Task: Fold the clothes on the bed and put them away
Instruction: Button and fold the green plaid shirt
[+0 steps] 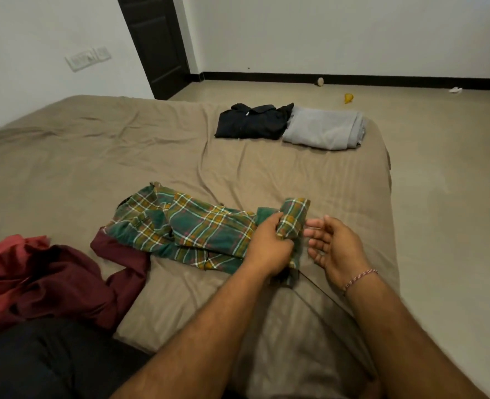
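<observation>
Head view | left hand (269, 249) grasps plaid shirt (197, 228) sleeve | right hand (334, 249) released, at its 3 o'clock | bed (94, 168)

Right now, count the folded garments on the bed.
2. A folded black shirt and a folded grey garment lie side by side, touching, at the bed's far right corner. The plaid and maroon clothes are unfolded.

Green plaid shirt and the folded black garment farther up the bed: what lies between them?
Head view: only bare, wrinkled brown bedsheet between green plaid shirt and folded black garment.
</observation>
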Action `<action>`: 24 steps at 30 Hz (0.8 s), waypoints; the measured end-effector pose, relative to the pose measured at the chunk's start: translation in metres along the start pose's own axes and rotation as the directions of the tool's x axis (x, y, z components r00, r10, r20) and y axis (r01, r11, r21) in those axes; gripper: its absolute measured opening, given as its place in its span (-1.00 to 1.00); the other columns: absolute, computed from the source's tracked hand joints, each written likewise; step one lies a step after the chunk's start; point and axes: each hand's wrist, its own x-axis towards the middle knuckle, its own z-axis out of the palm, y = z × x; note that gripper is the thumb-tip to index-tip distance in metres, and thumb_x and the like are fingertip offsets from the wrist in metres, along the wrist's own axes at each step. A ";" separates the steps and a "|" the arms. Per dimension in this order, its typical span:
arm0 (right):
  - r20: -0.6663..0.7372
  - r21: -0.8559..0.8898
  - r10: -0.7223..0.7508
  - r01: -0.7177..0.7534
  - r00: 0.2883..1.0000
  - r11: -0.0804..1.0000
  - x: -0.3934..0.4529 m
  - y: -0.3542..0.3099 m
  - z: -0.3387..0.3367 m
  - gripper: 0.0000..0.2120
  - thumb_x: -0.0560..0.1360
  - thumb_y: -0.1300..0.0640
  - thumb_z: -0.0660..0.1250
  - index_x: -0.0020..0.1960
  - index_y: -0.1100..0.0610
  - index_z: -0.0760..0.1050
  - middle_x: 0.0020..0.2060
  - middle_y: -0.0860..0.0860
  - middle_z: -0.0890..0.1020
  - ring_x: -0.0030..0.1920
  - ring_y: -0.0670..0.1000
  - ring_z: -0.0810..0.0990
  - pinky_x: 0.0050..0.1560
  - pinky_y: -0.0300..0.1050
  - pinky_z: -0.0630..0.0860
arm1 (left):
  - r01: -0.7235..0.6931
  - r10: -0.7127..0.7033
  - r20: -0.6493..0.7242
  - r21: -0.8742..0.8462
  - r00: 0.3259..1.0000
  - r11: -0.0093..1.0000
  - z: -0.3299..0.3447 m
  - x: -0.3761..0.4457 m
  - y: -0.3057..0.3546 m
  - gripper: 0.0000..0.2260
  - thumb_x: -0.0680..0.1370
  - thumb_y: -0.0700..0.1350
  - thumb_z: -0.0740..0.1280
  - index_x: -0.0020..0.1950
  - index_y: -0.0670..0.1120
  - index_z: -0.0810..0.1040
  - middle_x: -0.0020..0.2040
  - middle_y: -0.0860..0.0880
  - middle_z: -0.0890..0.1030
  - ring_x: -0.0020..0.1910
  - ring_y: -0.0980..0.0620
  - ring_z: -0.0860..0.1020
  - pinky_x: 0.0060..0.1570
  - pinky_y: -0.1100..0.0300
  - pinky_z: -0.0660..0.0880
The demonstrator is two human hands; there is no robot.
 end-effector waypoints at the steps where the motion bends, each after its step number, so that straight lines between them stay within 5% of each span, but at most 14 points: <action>1: -0.037 0.014 -0.054 0.054 0.998 0.998 0.000 0.001 0.004 -0.71 0.66 0.01 0.19 -0.05 0.11 0.63 -0.35 -0.02 0.62 -0.37 -0.06 0.50 -0.28 -0.15 0.44 | 0.025 -0.019 0.037 -0.146 0.999 0.989 -0.003 -0.002 0.006 -0.58 0.44 -0.36 0.31 0.20 0.02 0.62 0.00 -0.09 0.73 0.00 -0.11 0.69 0.10 -0.10 0.65; 3: -0.115 0.111 -0.167 0.180 0.979 0.977 -0.004 -0.002 0.008 -0.84 0.61 0.10 0.29 -0.07 0.14 0.59 -0.32 0.03 0.61 -0.33 -0.01 0.57 -0.29 -0.11 0.52 | 0.111 -0.045 0.159 -0.430 0.986 0.896 0.000 -0.008 0.020 -0.62 0.51 -0.43 0.30 0.17 -0.04 0.62 -0.07 -0.13 0.72 -0.12 -0.16 0.69 -0.06 -0.07 0.64; 6: -0.213 0.186 -0.265 0.306 0.940 0.934 -0.010 -0.010 0.002 -0.91 0.58 0.20 0.34 -0.10 0.18 0.55 -0.27 0.10 0.64 -0.28 0.02 0.65 -0.25 -0.08 0.61 | 0.199 0.008 0.287 -0.684 0.958 0.702 0.009 -0.014 0.029 -0.64 0.57 -0.45 0.26 0.28 -0.14 0.57 0.00 -0.21 0.69 -0.08 -0.16 0.66 -0.02 -0.03 0.63; 9: -0.176 0.011 -0.324 0.331 0.929 0.943 -0.008 -0.009 -0.012 -0.92 0.58 0.14 0.36 -0.09 0.09 0.57 -0.21 0.09 0.63 -0.18 0.09 0.58 -0.18 -0.02 0.54 | 0.232 -0.018 0.266 -0.802 0.964 0.550 0.002 -0.014 0.017 -0.58 0.58 -0.46 0.24 0.41 -0.19 0.48 0.06 -0.26 0.68 -0.07 -0.16 0.68 -0.05 -0.02 0.67; 11: -0.101 -0.160 -0.337 0.319 0.936 0.934 -0.006 -0.001 -0.013 -0.94 0.58 0.14 0.38 -0.07 0.07 0.57 -0.18 0.08 0.61 -0.16 0.09 0.53 -0.21 -0.05 0.49 | 0.229 -0.103 0.207 -0.798 0.973 0.558 -0.016 -0.008 -0.003 -0.57 0.58 -0.46 0.23 0.41 -0.16 0.49 0.08 -0.25 0.69 -0.04 -0.19 0.69 -0.01 -0.07 0.68; 13: -0.042 -0.356 -0.308 0.274 0.950 0.893 -0.005 0.013 -0.007 -0.91 0.51 0.08 0.47 -0.04 0.02 0.58 -0.13 0.06 0.66 -0.15 0.08 0.61 -0.12 0.01 0.59 | 0.210 -0.200 0.087 -0.625 0.976 0.752 -0.040 0.003 -0.028 -0.53 0.58 -0.42 0.27 0.45 -0.10 0.49 0.12 -0.15 0.71 0.04 -0.13 0.70 0.11 -0.09 0.65; 15: 0.012 -0.466 -0.249 0.226 0.968 0.856 -0.001 0.028 -0.002 -0.70 0.35 -0.08 0.55 0.02 -0.08 0.56 -0.05 0.03 0.69 -0.06 0.08 0.71 0.05 0.15 0.66 | 0.184 -0.198 -0.066 -0.170 0.978 0.968 -0.062 0.009 -0.045 -0.46 0.55 -0.29 0.37 0.52 -0.03 0.42 0.19 -0.01 0.66 0.09 0.02 0.65 0.20 0.06 0.58; 18: 0.018 -0.451 -0.182 0.171 0.983 0.876 0.003 0.038 0.006 -0.54 0.36 -0.02 0.60 0.16 -0.05 0.47 0.04 0.04 0.71 -0.01 0.08 0.74 0.12 0.21 0.66 | 0.058 0.055 -0.256 0.415 0.965 0.908 -0.065 -0.001 -0.046 -0.35 0.47 -0.05 0.43 0.54 0.06 0.33 0.37 0.03 0.44 0.36 -0.02 0.41 0.39 0.01 0.41; 20: -0.026 -0.345 -0.117 0.101 0.993 0.933 -0.001 0.033 0.010 -0.46 0.42 0.08 0.60 0.28 0.03 0.40 0.09 0.11 0.69 0.00 0.13 0.74 0.07 0.19 0.68 | -0.109 0.290 -0.245 0.561 0.925 0.821 -0.053 -0.011 -0.035 -0.42 0.50 0.01 0.38 0.53 0.05 0.36 0.37 0.02 0.40 0.37 -0.03 0.33 0.41 -0.01 0.36; 22: 0.007 -0.183 -0.034 0.035 0.999 0.982 -0.007 0.027 0.012 -0.55 0.52 0.14 0.51 0.32 0.13 0.41 0.06 0.16 0.70 -0.05 0.14 0.75 -0.10 0.08 0.71 | -0.186 0.294 -0.111 0.553 0.949 0.812 -0.038 -0.017 -0.023 -0.44 0.55 0.12 0.33 0.53 0.03 0.37 0.35 -0.02 0.44 0.36 -0.05 0.37 0.42 -0.01 0.39; 24: 0.065 -0.030 -0.002 0.003 0.998 1.000 -0.016 0.023 0.015 -0.70 0.60 0.10 0.38 0.28 0.18 0.53 -0.05 0.16 0.74 -0.18 0.08 0.74 -0.24 -0.04 0.66 | -0.095 0.141 -0.039 0.567 0.989 0.818 -0.026 -0.013 -0.020 -0.34 0.55 0.28 0.28 0.57 -0.01 0.33 0.38 -0.08 0.44 0.39 -0.14 0.38 0.42 -0.04 0.36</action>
